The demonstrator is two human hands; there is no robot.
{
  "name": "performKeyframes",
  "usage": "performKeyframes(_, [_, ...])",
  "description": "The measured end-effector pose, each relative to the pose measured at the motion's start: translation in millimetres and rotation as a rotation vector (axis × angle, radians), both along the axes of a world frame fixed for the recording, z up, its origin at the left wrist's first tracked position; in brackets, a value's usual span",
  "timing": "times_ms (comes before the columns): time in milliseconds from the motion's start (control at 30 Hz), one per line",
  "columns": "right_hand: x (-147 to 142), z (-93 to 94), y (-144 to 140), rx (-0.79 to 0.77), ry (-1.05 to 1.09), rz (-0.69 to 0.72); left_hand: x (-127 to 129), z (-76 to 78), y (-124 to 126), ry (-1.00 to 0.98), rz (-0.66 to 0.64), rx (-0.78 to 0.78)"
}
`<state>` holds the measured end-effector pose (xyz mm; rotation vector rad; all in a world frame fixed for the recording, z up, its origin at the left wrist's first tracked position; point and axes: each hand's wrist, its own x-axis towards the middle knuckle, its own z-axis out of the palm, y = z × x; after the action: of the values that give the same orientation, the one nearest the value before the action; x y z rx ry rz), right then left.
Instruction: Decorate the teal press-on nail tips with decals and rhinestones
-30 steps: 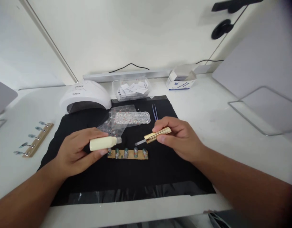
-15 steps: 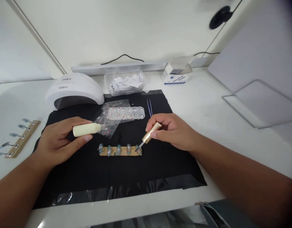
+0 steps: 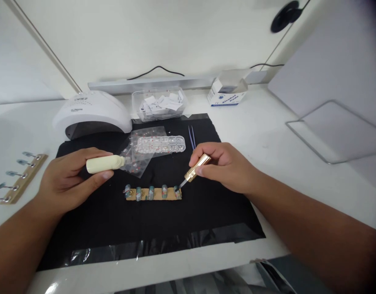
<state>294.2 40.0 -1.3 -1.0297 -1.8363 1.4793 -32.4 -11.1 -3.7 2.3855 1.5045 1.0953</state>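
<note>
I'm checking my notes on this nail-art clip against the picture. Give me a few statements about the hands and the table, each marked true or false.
1. The right hand holds a gold-handled brush with its tip at the rightmost nail on the strip of nail tips. True.
2. The left hand is empty. False: it holds a cream bottle.
3. The tweezers lie on the black mat. True.
4. The white nail lamp stands right of the mat. False: it stands at the mat's far left corner.

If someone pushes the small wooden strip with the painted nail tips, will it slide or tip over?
The wooden strip lies flat and low on the black mat, so it probably slides and does not tip. It looks thin and small, so likely light; the brush could nudge it. The nail tips stand above it and may catch or come off.
</note>
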Motion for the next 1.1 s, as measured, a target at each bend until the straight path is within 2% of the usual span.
performKeyframes(100, [1,0.5,-1,-0.006,-0.001,0.08,-2,-0.4,0,-0.027,-0.004,-0.004])
performKeyframes(300, [1,-1.4,2,0.009,-0.008,0.009,-4,-1.7,2,-0.039,-0.047,0.008])
performKeyframes(467, [0,0.2,0,-0.02,-0.014,0.087,-3,-2.8,2,-0.046,-0.034,0.013])
performKeyframes(600, [1,-0.8,2,-0.01,0.007,0.038,-3,-2.4,1,-0.063,-0.024,-0.004])
performKeyframes(767, [2,-3.1,4,-0.019,0.006,0.068,-3,-3.3,3,-0.052,-0.054,0.017])
performKeyframes(967, [4,-6.5,12,0.02,0.001,-0.017,-2,-3.7,1,-0.071,-0.006,0.001])
performKeyframes(1100, [4,-3.7,13,0.0,0.056,-0.032,-2,-2.7,1,-0.067,-0.018,0.009])
